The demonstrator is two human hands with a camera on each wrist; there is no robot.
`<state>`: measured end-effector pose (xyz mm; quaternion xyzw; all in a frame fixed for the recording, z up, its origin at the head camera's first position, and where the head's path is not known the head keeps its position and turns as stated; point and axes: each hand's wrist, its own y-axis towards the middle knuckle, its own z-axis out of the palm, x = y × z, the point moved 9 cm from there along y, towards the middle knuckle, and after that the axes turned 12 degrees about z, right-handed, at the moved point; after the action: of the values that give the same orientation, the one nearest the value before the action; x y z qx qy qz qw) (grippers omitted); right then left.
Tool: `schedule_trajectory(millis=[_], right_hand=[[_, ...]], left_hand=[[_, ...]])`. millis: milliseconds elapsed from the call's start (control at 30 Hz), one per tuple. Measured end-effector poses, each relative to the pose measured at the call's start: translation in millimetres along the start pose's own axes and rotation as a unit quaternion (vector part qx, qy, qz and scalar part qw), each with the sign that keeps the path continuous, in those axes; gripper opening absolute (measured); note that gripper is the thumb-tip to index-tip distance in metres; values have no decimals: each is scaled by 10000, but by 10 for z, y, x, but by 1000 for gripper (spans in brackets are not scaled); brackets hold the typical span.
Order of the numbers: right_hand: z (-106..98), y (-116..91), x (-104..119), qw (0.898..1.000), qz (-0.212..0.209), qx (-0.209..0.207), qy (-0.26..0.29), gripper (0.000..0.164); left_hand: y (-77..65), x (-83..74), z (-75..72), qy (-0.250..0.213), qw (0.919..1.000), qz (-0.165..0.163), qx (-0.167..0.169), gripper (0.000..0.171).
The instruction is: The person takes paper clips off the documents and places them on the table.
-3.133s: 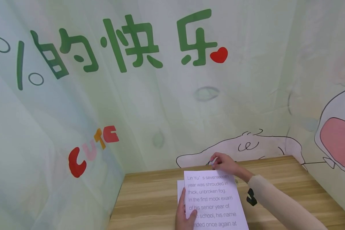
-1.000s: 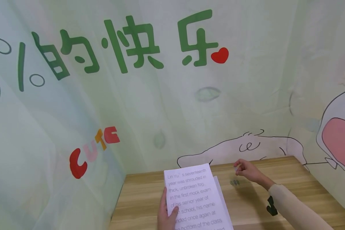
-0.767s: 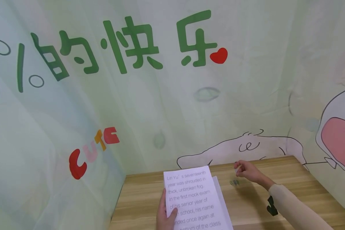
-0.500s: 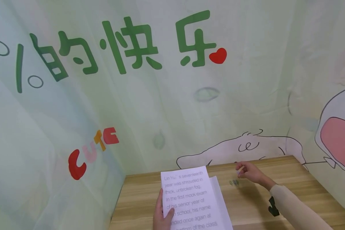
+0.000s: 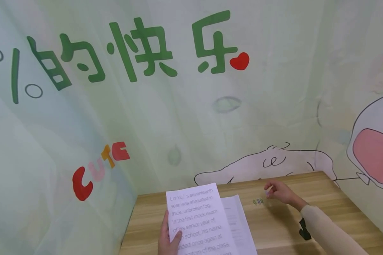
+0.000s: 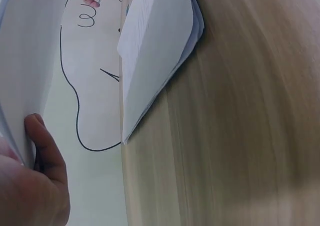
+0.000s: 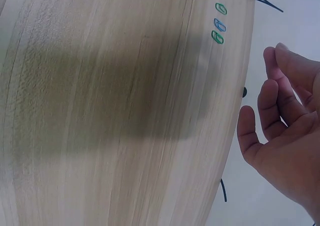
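My left hand (image 5: 169, 239) grips a few printed sheets of paper (image 5: 194, 219) by their left edge, thumb on the printed face. The left wrist view shows its fingers (image 6: 47, 146) at the sheets' edge. A second stack of printed paper (image 5: 239, 219) lies on the table, partly behind the held sheets. My right hand (image 5: 281, 192) is raised near the table's far edge, thumb and index finger pinched together. A tiny purplish paper clip (image 5: 267, 193) shows at its fingertips, too small to see clearly. In the right wrist view its other fingers (image 7: 247, 128) are loosely bent.
Three paper clips, two green (image 7: 217, 37) and one blue (image 7: 219, 24), lie in a row on the wooden table (image 5: 284, 226), left of the right hand. A printed curtain (image 5: 178, 124) rises along the table's far and side edges.
The right hand has moved from the sheets' top edge to the right, past the clips. The left hand has carried its sheets left, uncovering more of the stack on the table.
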<state>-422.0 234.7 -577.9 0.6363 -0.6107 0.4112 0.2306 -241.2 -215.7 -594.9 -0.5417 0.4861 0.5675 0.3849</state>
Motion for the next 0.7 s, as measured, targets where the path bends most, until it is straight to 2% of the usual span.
schedule_trajectory(millis=[167, 400, 700], right_hand=[[-8, 26, -47, 10000, -34, -8, -56, 21], [18, 45, -71, 9998, -207, 4, -41, 22], [14, 33, -72, 9996, -81, -109, -231, 22]], left_hand=[[-24, 23, -51, -11, 9999, 143, 82, 92], [-62, 140, -144, -311, 9963, 33, 804, 91], [-49, 188, -293, -434, 9942, -235, 952, 92]])
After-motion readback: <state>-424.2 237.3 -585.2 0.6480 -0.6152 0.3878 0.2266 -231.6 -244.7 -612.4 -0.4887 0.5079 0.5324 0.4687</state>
